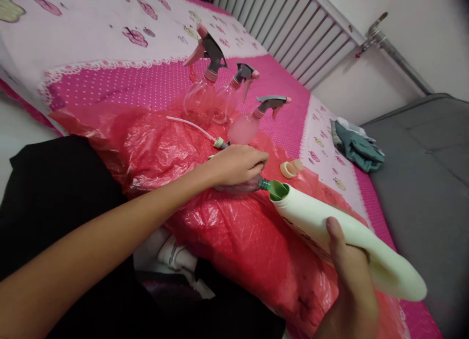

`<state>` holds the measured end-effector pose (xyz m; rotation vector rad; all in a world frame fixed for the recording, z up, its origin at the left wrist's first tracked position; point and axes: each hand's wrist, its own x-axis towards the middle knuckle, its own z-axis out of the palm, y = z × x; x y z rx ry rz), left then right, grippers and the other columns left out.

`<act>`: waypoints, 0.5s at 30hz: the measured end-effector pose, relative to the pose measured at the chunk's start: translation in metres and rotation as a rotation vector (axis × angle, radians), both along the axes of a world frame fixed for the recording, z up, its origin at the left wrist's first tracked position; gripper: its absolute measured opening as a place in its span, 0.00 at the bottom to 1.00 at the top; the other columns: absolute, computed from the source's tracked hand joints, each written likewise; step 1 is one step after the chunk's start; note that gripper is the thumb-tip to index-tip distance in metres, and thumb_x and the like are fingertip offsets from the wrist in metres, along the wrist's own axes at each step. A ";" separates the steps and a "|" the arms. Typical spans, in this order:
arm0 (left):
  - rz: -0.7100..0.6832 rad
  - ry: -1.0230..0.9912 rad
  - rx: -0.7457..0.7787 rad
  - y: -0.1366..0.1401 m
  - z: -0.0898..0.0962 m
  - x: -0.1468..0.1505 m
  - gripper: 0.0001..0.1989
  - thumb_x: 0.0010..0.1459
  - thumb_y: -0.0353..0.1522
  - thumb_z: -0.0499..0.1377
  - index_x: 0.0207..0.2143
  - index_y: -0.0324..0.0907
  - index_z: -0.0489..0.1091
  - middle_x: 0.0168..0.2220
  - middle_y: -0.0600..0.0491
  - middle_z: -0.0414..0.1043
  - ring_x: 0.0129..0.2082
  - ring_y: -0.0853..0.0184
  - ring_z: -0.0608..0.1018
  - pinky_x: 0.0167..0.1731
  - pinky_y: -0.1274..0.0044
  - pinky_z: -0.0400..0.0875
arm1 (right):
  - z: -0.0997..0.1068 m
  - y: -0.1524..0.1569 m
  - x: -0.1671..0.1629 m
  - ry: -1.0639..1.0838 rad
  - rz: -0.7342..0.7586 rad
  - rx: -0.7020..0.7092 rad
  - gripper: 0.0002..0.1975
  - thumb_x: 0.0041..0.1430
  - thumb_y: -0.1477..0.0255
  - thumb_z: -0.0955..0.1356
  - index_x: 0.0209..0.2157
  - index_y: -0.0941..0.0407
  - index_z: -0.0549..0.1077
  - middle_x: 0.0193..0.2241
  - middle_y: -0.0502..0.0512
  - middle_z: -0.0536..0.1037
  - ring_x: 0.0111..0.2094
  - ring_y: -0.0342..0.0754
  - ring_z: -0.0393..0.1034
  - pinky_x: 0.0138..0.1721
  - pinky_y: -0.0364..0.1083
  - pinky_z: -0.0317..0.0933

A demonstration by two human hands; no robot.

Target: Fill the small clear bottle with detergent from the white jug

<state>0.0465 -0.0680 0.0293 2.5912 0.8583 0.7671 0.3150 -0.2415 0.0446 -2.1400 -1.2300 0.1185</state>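
My left hand [238, 164] is wrapped round a clear spray bottle [244, 186], which lies low and tilted with its green-ringed neck pointing right. My right hand [348, 275] grips a large white jug [326, 222], tipped so that its green pouring spout [279, 190] meets the bottle's neck. Whether liquid is flowing cannot be made out. Just beyond my left hand lies a loose spray head, mostly hidden, with a pale green collar [219, 142] and a thin white tube [190, 124]. A cream cap [289, 169] rests near the jug's mouth.
Red plastic sheeting [154, 148] covers the near part of a pink patterned bedspread [120, 85]. Three trigger spray bottles stand behind my left hand, one holding pinkish liquid [244, 129]. Folded clothes [359, 146] lie by a grey padded headboard [421, 158]. A metal railing [289, 31] runs behind.
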 end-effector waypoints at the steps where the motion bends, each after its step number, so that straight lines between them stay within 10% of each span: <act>1: 0.000 0.000 0.000 0.000 0.000 0.000 0.11 0.68 0.32 0.50 0.35 0.42 0.71 0.33 0.51 0.75 0.32 0.64 0.73 0.32 0.72 0.56 | 0.000 0.000 0.000 0.002 -0.002 -0.003 0.39 0.56 0.42 0.64 0.56 0.59 0.70 0.55 0.65 0.75 0.60 0.63 0.66 0.67 0.59 0.52; 15: -0.011 -0.019 -0.010 0.001 -0.001 0.000 0.11 0.67 0.32 0.50 0.35 0.42 0.71 0.32 0.51 0.74 0.32 0.64 0.73 0.32 0.72 0.56 | -0.001 -0.001 0.000 0.023 -0.009 0.011 0.39 0.55 0.42 0.65 0.55 0.59 0.70 0.56 0.64 0.74 0.60 0.62 0.66 0.67 0.57 0.51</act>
